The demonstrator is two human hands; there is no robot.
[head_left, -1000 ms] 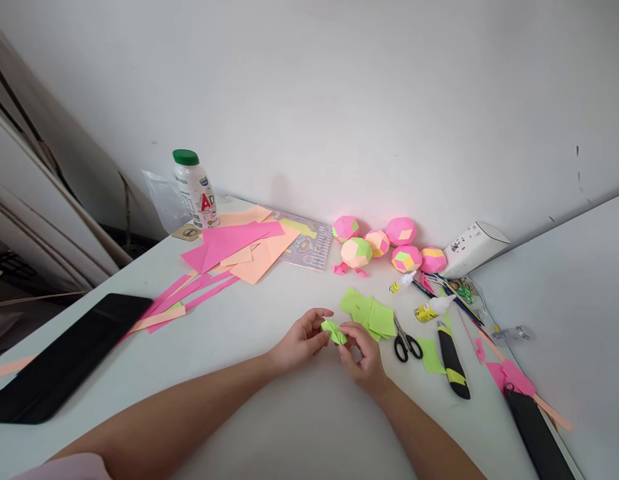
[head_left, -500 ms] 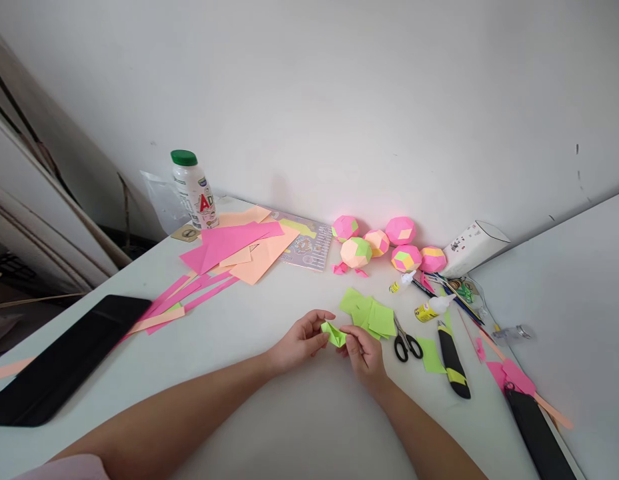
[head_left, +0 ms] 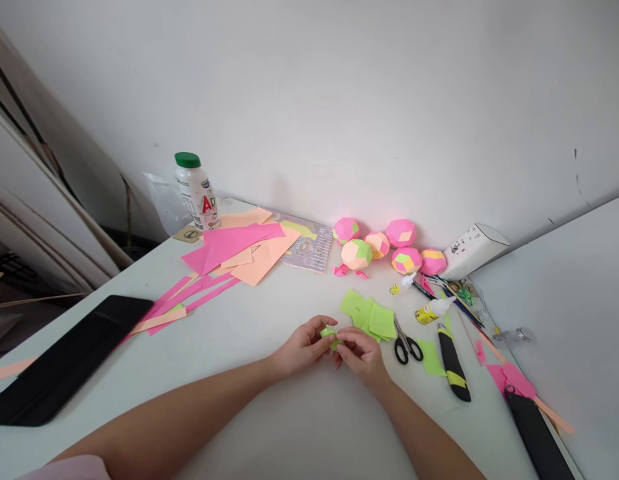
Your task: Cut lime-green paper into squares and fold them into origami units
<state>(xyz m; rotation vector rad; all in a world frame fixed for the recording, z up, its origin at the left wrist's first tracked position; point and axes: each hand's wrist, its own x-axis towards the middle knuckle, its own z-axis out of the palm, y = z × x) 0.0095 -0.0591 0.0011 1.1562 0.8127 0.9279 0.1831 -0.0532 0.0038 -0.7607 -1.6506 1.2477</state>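
Note:
Between my two hands is a small folded green paper piece [head_left: 328,331], partly covered by fingers. My left hand [head_left: 305,347] pinches its left side with thumb and fingers. From the right, my right hand [head_left: 362,355] grips the same piece, its fingertips covering the right part. Just beyond my right hand lie several loose green paper squares [head_left: 367,312]. A pair of black-handled scissors [head_left: 407,349] lies right of them, next to another green square [head_left: 430,359] and a black and yellow utility knife [head_left: 454,367].
Several faceted paper balls [head_left: 401,233] sit against the wall. Two glue bottles [head_left: 433,310] lie at right, near a white box [head_left: 477,250]. Pink and peach sheets [head_left: 234,247] cover a notebook [head_left: 307,257] at left, beside a green-capped bottle [head_left: 197,197]. A black tray-like object [head_left: 69,360] lies front left.
My right hand has moved slightly left, its fingers now closing over more of the green paper piece. Less of the piece shows. My left hand still holds it.

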